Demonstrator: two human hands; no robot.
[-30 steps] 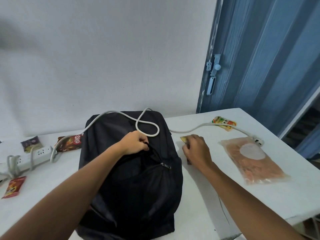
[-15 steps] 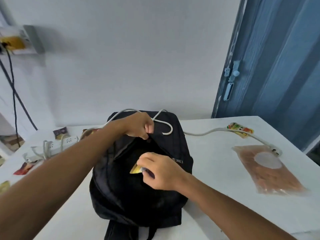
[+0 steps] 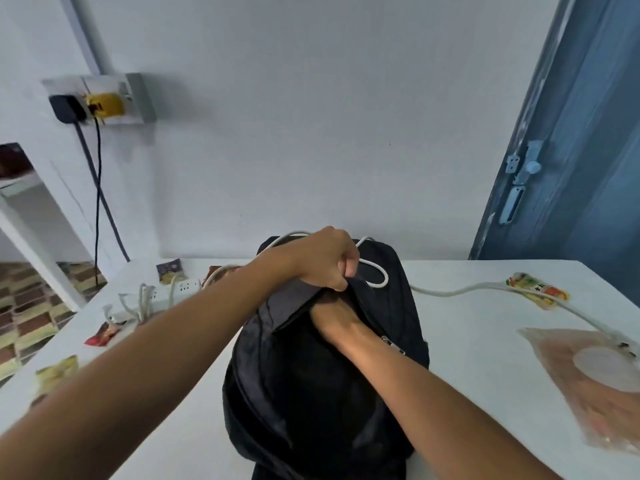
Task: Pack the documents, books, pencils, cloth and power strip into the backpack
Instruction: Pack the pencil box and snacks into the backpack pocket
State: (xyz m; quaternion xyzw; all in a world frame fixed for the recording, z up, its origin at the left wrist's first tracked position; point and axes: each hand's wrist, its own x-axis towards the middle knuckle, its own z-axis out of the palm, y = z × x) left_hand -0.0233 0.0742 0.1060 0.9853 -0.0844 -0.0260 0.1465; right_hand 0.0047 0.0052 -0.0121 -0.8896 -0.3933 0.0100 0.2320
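Room: pale smooth wall at the top, blue door at the right edge.
Table: flat white table fills the lower half.
Backpack: soft black cloth backpack sits in the lower middle, rounded at the top, its top pocket pulled open.
Left hand: left hand is closed in a pinch on the backpack's upper edge, holding it up.
Right hand: right hand is pushed into the opening; its fingers are hidden, so I cannot tell if they are open or closed.
Power strip: long white plastic power strip lies at middle left, well apart from the bag.
Cord: thick white cord loops over the bag's top and curves right.
Pouch: flat see-through pouch lies at lower right.
Packets: small crinkly snack packets lie left and right.
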